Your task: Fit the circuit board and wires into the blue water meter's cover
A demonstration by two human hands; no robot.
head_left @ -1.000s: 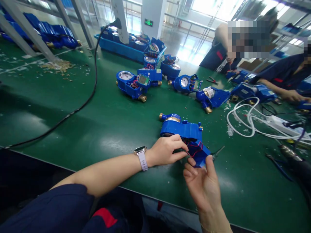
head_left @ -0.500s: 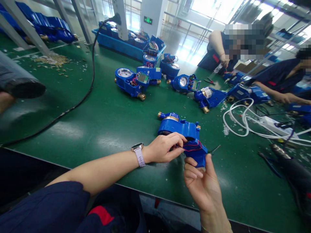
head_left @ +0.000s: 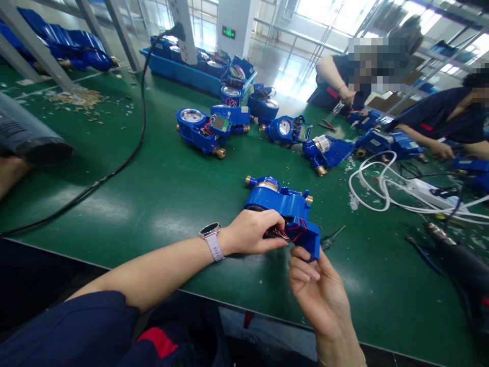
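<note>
A blue water meter (head_left: 280, 201) with brass pipe ends lies on the green table before me. Its blue cover (head_left: 312, 242) is swung open toward me, with red and other thin wires (head_left: 296, 232) running between the two parts. My right hand (head_left: 321, 290) pinches the cover's near edge between thumb and fingers. At the housing's opening, my left hand (head_left: 254, 232), wearing a watch on the wrist, is closed with the wires coming out between thumb and fingers. What lies inside that grip is hidden. A small screwdriver-like tool (head_left: 334, 237) lies just behind the cover.
More water meters (head_left: 204, 130) stand further back, near a blue crate (head_left: 183, 74) full of them. A black cable (head_left: 130, 158) crosses the left side. White cords (head_left: 369, 196) and a dark power tool (head_left: 454, 260) lie right. Two co-workers sit beyond; another person's hand (head_left: 11, 173) holds a grey cylinder.
My left hand has moved slightly left and down, its fingers now closer in at the housing; more wires show beside it. My right hand still holds the cover, now turned a little.
</note>
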